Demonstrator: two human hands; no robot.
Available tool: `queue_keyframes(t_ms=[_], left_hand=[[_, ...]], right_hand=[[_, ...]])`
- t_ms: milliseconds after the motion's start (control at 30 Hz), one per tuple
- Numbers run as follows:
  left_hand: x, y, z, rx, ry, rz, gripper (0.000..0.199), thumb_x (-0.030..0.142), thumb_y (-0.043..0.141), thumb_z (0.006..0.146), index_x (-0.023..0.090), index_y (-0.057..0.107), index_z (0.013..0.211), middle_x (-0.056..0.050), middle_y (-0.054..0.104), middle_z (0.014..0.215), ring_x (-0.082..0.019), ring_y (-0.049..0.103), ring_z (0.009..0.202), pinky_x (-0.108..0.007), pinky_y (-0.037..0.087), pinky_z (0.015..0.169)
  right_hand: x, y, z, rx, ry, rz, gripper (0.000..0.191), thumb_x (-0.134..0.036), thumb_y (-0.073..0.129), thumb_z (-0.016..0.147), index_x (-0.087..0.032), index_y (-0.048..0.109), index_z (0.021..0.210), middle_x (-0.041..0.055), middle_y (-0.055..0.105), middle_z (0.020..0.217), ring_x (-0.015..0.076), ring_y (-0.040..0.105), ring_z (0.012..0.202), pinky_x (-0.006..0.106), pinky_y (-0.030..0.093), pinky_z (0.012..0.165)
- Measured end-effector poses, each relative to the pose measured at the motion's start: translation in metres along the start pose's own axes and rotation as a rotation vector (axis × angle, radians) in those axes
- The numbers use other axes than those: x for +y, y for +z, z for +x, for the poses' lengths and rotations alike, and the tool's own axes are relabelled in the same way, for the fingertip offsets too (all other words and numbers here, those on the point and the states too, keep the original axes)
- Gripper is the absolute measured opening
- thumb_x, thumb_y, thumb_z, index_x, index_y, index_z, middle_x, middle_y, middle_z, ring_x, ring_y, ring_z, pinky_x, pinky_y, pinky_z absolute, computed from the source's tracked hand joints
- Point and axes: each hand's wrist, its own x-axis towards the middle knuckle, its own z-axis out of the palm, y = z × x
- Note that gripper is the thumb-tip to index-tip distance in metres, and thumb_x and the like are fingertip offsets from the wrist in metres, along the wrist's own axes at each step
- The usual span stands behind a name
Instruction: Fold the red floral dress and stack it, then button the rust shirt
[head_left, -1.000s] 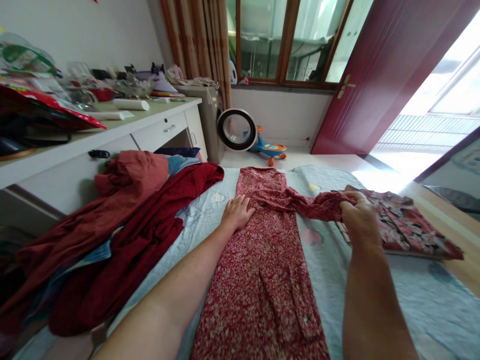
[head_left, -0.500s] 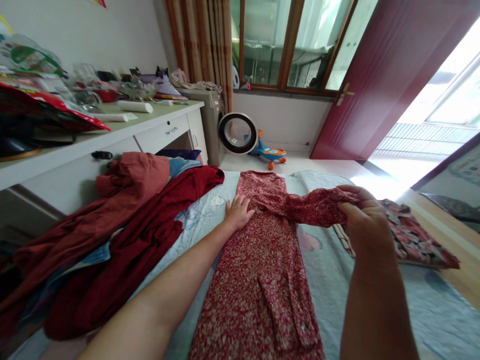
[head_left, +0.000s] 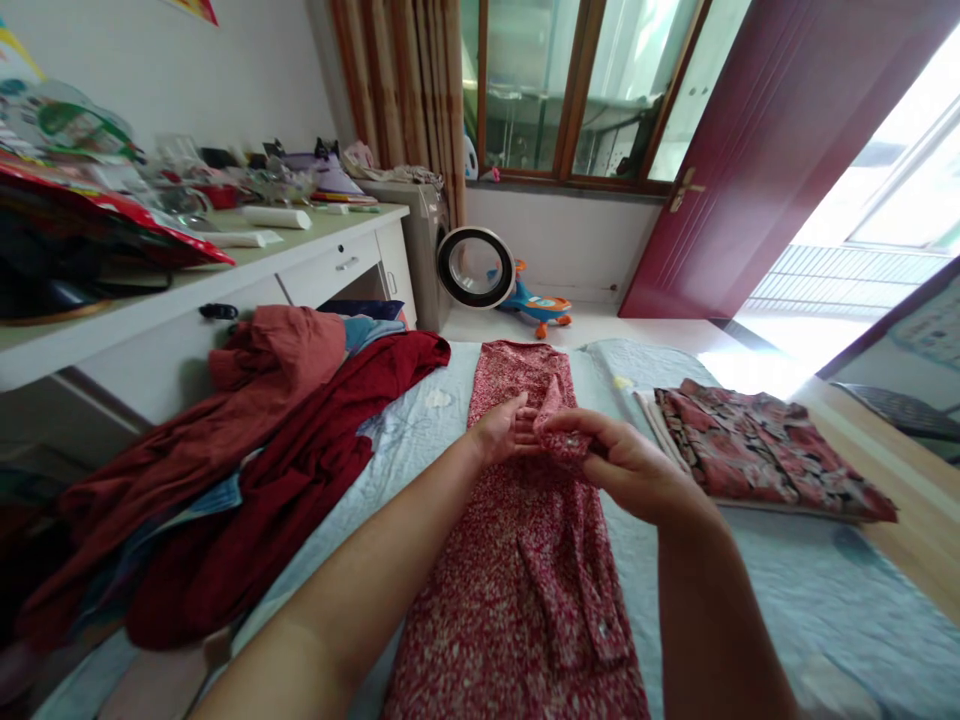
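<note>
A red garment with a small pale pattern (head_left: 517, 590) lies lengthwise on a light blue cloth (head_left: 405, 420). One of its sleeves lies down its right side, with a button near the cuff. Over the garment's upper part, my right hand (head_left: 611, 455) pinches the end of the other sleeve (head_left: 559, 425), where a button shows. My left hand (head_left: 508, 430) is just left of that sleeve end, palm partly up and fingers apart, touching or nearly touching the fabric.
Dark red (head_left: 292, 480) and faded red clothes (head_left: 285, 350) are heaped at the left. A folded floral garment (head_left: 765, 440) lies at the right. Behind are a cluttered desk (head_left: 315, 250), a washing machine with its round door open (head_left: 476, 267) and a blue toy (head_left: 536, 303).
My right hand has brought the sleeve end leftward from the right side to over the garment. My left hand has turned from lying on the garment to palm partly up near the sleeve.
</note>
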Motion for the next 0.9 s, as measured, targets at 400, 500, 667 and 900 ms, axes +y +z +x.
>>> queue_keyframes(t_ms=[400, 500, 667, 900], left_hand=[[-0.023, 0.003, -0.061, 0.164, 0.183, 0.090, 0.028, 0.007, 0.066, 0.070, 0.014, 0.064, 0.096, -0.003, 0.072, 0.079, -0.015, 0.066, 0.068, -0.028, 0.053, 0.074], [-0.031, -0.002, -0.072, 0.199, 0.220, 0.071, 0.030, 0.007, 0.062, 0.069, 0.014, 0.065, 0.098, -0.004, 0.073, 0.084, -0.015, 0.067, 0.071, -0.029, 0.053, 0.076], [-0.048, -0.014, -0.090, 0.238, 0.217, 0.051, 0.028, 0.015, 0.065, 0.071, 0.017, 0.063, 0.099, -0.004, 0.071, 0.086, -0.016, 0.067, 0.075, -0.029, 0.053, 0.075], [-0.064, -0.016, -0.113, 0.275, 0.130, 0.059, 0.032, 0.009, 0.063, 0.070, 0.018, 0.060, 0.101, 0.002, 0.066, 0.075, -0.010, 0.059, 0.056, -0.020, 0.047, 0.056]], right_hand=[[-0.013, 0.085, -0.039, -0.170, 0.021, -0.190, 0.058, 0.000, 0.043, 0.069, -0.022, 0.062, 0.119, 0.0049, 0.068, 0.119, 0.0183, 0.061, 0.111, 0.035, 0.045, 0.101], [-0.017, 0.098, -0.049, -0.184, 0.031, -0.181, 0.056, -0.001, 0.043, 0.070, -0.020, 0.063, 0.120, 0.0059, 0.067, 0.120, 0.0180, 0.061, 0.112, 0.033, 0.045, 0.101], [-0.018, 0.117, -0.062, -0.205, 0.054, -0.190, 0.052, -0.004, 0.044, 0.074, -0.019, 0.063, 0.121, 0.0067, 0.068, 0.118, 0.0187, 0.062, 0.110, 0.034, 0.045, 0.101], [-0.015, 0.128, -0.070, -0.183, 0.103, -0.230, 0.050, -0.004, 0.044, 0.075, -0.018, 0.064, 0.119, 0.0078, 0.068, 0.119, 0.0201, 0.061, 0.112, 0.033, 0.044, 0.101]])
